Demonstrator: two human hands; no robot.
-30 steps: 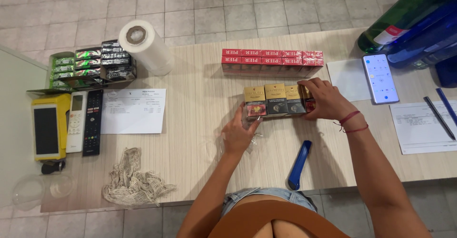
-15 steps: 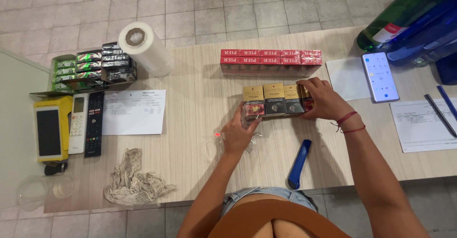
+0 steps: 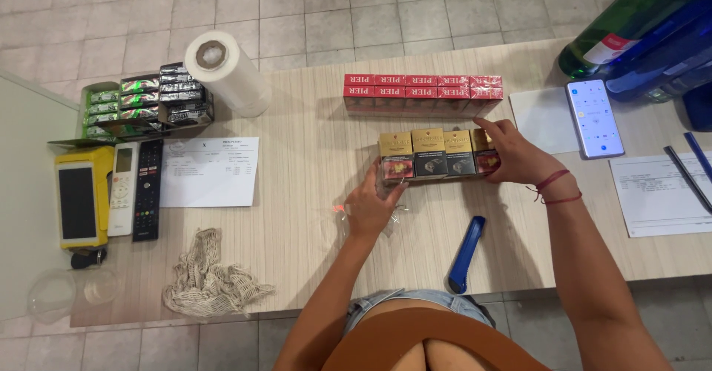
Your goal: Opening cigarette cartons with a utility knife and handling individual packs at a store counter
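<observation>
The left hand (image 3: 371, 206) presses against the left end and the right hand (image 3: 519, 152) clasps the right end of a row of gold-topped small cardboard packs (image 3: 434, 154) standing mid-desk, squaring them together. Any lift would need even squeeze from both ends. A red carton row (image 3: 423, 93) lies just beyond, a blue plastic cutter (image 3: 466, 254) nearer, crinkled clear wrap (image 3: 393, 219) under the left hand.

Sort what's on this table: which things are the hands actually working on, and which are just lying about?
In hand:
- row of gold packs, left hand at one end, right hand at the other
- crumpled clear wrap under the left hand

Lying about:
- red cartons
- blue cutter
- phone
- film roll
- two remotes
- net bag
</observation>
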